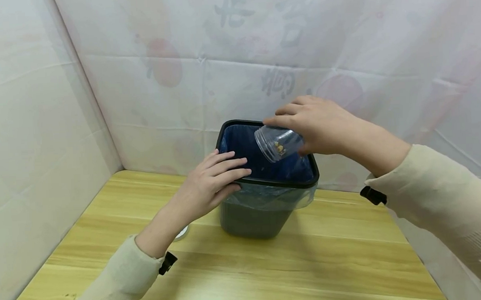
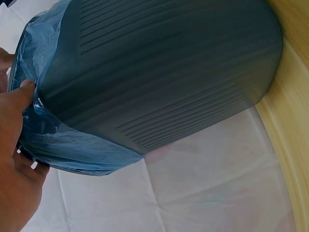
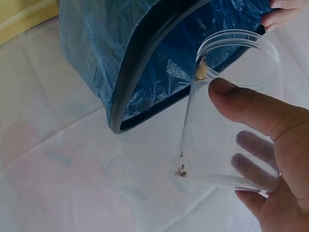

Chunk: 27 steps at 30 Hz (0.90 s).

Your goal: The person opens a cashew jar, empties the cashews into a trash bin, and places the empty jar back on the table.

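My right hand (image 1: pixel 324 124) grips a clear plastic jar (image 1: pixel 282 143), tilted with its open threaded mouth toward the inside of a dark trash bin (image 1: pixel 253 219). A few small yellowish-brown bits cling inside the jar (image 3: pixel 193 140), some by the mouth and some at the base. My left hand (image 1: pixel 209 180) holds the bin's near-left rim, its fingers over the edge and its thumb outside against the blue bag. The blue bag (image 2: pixel 87 150) lines the bin and is folded over the rim. The bin stands upright on the wooden table.
A white round lid-like piece (image 1: pixel 182 233) lies on the wooden table (image 1: pixel 246 275), partly hidden behind my left wrist. Pale printed cloth (image 1: pixel 173 94) hangs behind the bin and along the left side.
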Each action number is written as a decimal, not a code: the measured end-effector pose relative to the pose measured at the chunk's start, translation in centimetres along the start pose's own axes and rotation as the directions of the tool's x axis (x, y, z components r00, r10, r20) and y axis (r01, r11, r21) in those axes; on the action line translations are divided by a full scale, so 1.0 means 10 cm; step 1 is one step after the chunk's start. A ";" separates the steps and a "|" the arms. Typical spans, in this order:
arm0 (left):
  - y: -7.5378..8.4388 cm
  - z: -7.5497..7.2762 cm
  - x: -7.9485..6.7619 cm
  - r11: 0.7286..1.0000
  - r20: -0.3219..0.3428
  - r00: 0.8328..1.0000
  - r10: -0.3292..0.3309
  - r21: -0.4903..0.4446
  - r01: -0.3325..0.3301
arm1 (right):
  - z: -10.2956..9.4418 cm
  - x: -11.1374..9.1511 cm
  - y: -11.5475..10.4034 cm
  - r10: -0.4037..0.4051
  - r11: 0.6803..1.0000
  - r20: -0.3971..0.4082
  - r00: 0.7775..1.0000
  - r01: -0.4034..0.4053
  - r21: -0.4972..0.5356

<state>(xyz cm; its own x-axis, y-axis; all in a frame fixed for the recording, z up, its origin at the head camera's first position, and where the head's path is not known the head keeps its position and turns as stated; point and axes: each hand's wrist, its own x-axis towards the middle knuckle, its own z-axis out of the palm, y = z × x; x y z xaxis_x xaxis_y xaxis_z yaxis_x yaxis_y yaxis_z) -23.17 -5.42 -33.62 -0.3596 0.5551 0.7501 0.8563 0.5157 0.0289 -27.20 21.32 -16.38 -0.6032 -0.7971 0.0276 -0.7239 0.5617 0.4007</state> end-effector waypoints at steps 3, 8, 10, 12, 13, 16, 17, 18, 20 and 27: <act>0.00 -0.01 0.00 1.000 0.003 1.000 -0.002 0.002 0.002 | -0.01 0.01 -0.01 -0.025 0.999 -0.007 1.000 0.024 -0.046; 0.00 -0.02 -0.01 1.000 0.012 1.000 -0.008 0.010 0.007 | -0.01 0.04 -0.03 -0.039 0.992 0.010 0.999 0.040 -0.120; 0.00 -0.02 -0.02 1.000 0.011 1.000 -0.008 0.011 0.008 | -0.01 0.05 -0.04 -0.042 0.991 0.009 0.999 0.043 -0.126; 0.00 -0.02 -0.02 1.000 0.006 1.000 -0.008 0.009 0.008 | -0.01 0.04 -0.04 -0.043 0.992 0.006 0.999 0.044 -0.116; 0.00 -0.02 -0.02 1.000 0.003 1.000 -0.007 0.009 0.007 | 0.00 0.04 -0.03 -0.042 0.994 0.002 0.999 0.042 -0.105; 0.00 -0.01 -0.01 1.000 -0.005 1.000 -0.002 0.009 0.002 | 0.01 0.02 -0.01 -0.039 0.996 -0.011 0.999 0.038 -0.075; 0.00 -0.01 -0.01 1.000 -0.005 1.000 -0.001 0.008 0.001 | 0.02 0.01 0.00 -0.037 0.998 -0.020 0.999 0.036 -0.060; 0.00 -0.01 0.00 1.000 -0.007 1.000 0.000 0.009 0.000 | 0.03 0.00 0.01 -0.035 0.998 -0.033 0.999 0.034 -0.045; 0.00 -0.01 0.00 1.000 -0.007 1.000 0.002 0.008 -0.002 | 0.05 -0.03 0.02 -0.029 0.999 -0.054 0.998 0.028 -0.016; 0.00 0.00 0.00 1.000 -0.006 1.000 0.002 0.004 -0.002 | 0.14 -0.15 0.07 0.037 0.994 -0.086 0.996 -0.028 0.101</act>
<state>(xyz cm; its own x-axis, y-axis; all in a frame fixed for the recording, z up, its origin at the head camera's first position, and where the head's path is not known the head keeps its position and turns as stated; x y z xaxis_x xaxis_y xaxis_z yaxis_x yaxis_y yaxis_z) -23.15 -5.35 -33.60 -0.3558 0.5520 0.7541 0.8554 0.5174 0.0249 -27.33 23.21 -17.39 -0.5981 -0.7922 0.1212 -0.7370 0.6031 0.3051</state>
